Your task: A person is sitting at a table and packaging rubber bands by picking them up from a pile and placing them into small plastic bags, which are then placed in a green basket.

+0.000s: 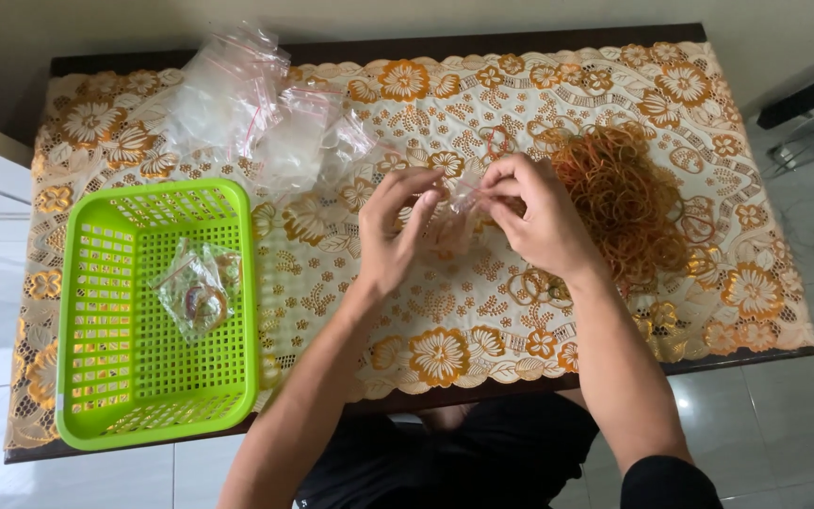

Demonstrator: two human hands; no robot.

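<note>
Surface under floral lace cloth. Green basket at left, one filled bag inside. Rubber band pile right, empty zip bags top left. Left hand and right hand: grip pinched narrow on small clear bag, mid-surface.

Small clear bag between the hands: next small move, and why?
Probably press the bag's mouth shut. Both hands, left hand and right hand, pinch the small clear bag at its top edge. One filled bag already lies in the green basket, so this one likely goes there after.
</note>
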